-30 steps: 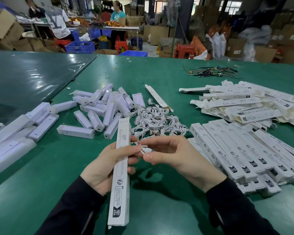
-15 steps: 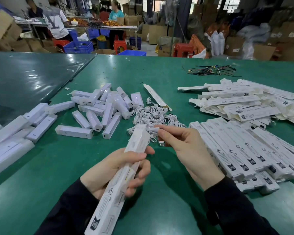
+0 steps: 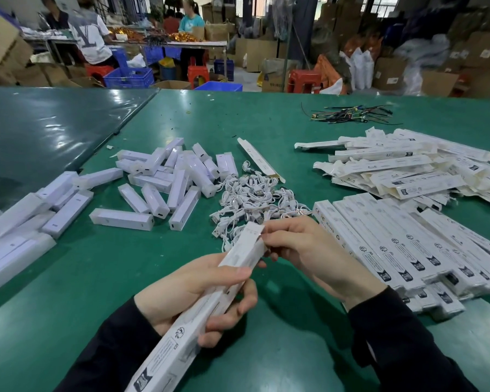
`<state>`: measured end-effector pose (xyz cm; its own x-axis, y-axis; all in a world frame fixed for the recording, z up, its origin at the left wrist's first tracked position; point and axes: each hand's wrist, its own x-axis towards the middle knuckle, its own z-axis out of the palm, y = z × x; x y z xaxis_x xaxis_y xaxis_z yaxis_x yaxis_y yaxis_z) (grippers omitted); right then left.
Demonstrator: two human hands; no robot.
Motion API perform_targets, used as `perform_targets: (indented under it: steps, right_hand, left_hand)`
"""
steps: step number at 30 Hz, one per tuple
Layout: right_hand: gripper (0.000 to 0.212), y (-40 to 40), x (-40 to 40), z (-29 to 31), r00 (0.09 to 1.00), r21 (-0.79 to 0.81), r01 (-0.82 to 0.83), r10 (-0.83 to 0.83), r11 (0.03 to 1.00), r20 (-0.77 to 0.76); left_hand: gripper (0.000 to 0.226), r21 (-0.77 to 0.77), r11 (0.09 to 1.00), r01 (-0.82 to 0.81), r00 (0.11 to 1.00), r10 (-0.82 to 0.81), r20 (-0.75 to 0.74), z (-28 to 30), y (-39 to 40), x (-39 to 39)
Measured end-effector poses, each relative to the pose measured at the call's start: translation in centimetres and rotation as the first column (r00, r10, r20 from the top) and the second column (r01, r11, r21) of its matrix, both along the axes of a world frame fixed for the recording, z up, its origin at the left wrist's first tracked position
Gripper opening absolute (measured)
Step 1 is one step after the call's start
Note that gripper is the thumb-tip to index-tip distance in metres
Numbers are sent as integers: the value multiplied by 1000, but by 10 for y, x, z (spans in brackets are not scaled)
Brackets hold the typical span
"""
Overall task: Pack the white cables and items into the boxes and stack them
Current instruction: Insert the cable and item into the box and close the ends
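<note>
My left hand grips a long white box that slants from the lower left up to the middle of the view. At the box's upper end my right hand pinches the end flap with its fingertips. Just beyond lies a heap of coiled white cables on the green table. To the right, packed white boxes lie side by side in a row. Short white items are scattered at the middle left.
Flat unfolded box sleeves are piled at the far right. Longer white items lie at the left edge. A lone box and a bundle of dark wires sit further back. People work at a distant bench.
The box tilted from lying along my left palm to slanting up to the right. My right hand moved from the cable heap to the box's upper end.
</note>
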<state>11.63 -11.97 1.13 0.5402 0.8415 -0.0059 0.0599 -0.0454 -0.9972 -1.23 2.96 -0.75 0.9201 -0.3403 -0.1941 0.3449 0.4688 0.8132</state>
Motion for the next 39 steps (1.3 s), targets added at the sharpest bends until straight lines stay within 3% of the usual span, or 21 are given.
perform_targets:
  steps: [6,11,14,18,22,26,29,33,35,39]
  right_hand:
    - [9,-2,5,-4,980,-32,78,-83,996,-184]
    - [3,-5,8,-7,975,-80,9,-26,997,-221]
    - [18,-4,7,-9,981,-99,-35,16,994,-191]
    - [33,-2,2,-11,992,-153,-108,96,982,-80]
    - [32,0,3,-10,997,-129,-47,38,991,-75]
    - [26,4,-2,-9,999,-135,16,-12,991,30]
    - [24,5,-2,-13,998,-118,59,-60,991,-11]
    - [16,5,0,-10,980,-32,179,-181,983,-78]
    - [11,6,0,-11,967,6,232,-230,973,-108]
    - [9,9,-5,-12,939,79,319,-304,944,-160]
  left_hand:
    - [48,93,996,10,1000,-10,0,0,-2,-1]
    - [49,92,993,69,998,-68,-11,1,-5,-2]
    - [41,86,994,68,998,-68,-6,2,-6,-2]
    - [47,117,992,45,998,-40,-39,-1,-7,0]
    - [41,92,995,-42,998,46,-38,-1,-5,2]
    - [44,73,994,-78,997,79,-12,-1,-5,3]
    - [46,74,992,-107,994,108,-9,-1,-7,5]
    - [57,56,944,-326,945,327,6,0,-9,11]
    - [52,91,899,-428,903,422,75,0,-11,11]
    - [42,171,860,-481,874,457,166,2,-16,11]
